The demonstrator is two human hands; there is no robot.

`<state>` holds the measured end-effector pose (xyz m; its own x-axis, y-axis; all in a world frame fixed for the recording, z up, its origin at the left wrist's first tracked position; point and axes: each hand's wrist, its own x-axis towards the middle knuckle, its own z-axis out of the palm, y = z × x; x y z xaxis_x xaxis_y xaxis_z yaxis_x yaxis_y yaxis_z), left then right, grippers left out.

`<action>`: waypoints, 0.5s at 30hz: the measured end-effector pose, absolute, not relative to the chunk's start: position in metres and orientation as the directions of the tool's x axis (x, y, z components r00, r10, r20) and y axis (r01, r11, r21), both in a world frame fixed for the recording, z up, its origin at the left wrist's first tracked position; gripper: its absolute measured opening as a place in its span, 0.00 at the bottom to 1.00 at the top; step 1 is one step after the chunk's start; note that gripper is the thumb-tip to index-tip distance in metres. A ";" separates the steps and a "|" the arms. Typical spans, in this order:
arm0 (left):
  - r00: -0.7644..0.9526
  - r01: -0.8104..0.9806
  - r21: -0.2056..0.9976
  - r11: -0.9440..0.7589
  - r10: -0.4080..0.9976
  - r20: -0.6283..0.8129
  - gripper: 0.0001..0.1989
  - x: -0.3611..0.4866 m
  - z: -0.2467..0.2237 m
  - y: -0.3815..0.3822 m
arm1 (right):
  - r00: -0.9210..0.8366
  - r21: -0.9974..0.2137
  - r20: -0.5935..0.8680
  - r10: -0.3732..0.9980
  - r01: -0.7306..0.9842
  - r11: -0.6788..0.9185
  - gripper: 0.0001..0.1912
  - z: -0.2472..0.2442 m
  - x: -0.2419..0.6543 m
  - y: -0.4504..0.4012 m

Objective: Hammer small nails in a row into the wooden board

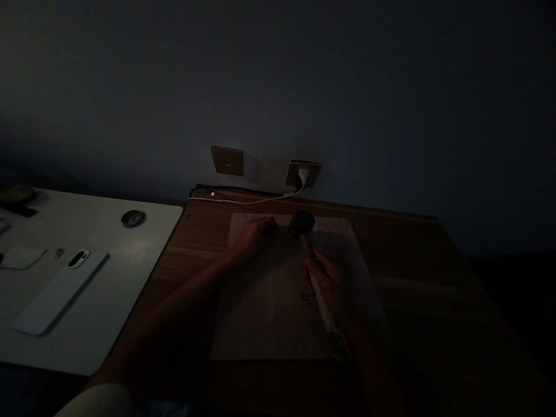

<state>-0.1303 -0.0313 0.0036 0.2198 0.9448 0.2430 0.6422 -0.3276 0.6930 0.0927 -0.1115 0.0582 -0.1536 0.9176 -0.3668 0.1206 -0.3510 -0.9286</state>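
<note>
From the head view, the room is dim, but I can make out the person bent to work over a pale board (269,313) laid on the wooden tabletop (408,295). The right hand (330,281) has its fingers wrapped closed around the handle of a mallet (322,307), whose dark head (302,224) sits over the far part of the board; whether it touches the surface there, I can't say. The left hand (259,230) is near the board's far edge, just to the left of that head, fingers curled inward, and it is too dark to tell how tightly they close or if they pinch anything.

As for how far things have got, two small shiny bits (325,234) show by the far edge, to the right of the mallet head, perhaps already in place, though they might only be lying there. Another small piece (305,299) rests nearer the middle of the board, beside the right hand, and looks to me unused so far. I judge the work as part-way through, with the mallet in hand and not put aside.

Off on the white tabletop (117,278) lie a phone (56,301) and a roll of tape (132,218) (neither within the hands' reach of attention).
</note>
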 end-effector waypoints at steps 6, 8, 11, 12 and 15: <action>0.265 0.651 0.668 -0.360 0.933 0.245 0.08 -0.131 0.001 -0.032 | -0.179 -0.942 -0.332 0.926 0.117 -0.315 0.19 0.057 0.089 -0.108; 0.274 0.665 0.651 -0.367 0.930 0.244 0.08 -0.130 0.002 -0.033 | -0.171 -0.934 -0.355 0.919 0.114 -0.339 0.20 0.056 0.088 -0.107; 0.273 0.681 0.631 -0.372 0.928 0.253 0.09 -0.130 0.003 -0.033 | -0.166 -0.927 -0.373 0.913 0.110 -0.359 0.20 0.055 0.088 -0.108; 0.267 0.678 0.636 -0.368 0.930 0.254 0.08 -0.130 0.003 -0.033 | -0.169 -0.928 -0.370 0.914 0.111 -0.355 0.20 0.054 0.088 -0.108; 0.258 0.663 0.655 -0.362 0.932 0.254 0.08 -0.129 0.004 -0.033 | -0.182 -0.932 -0.359 0.916 0.123 -0.341 0.18 0.052 0.088 -0.108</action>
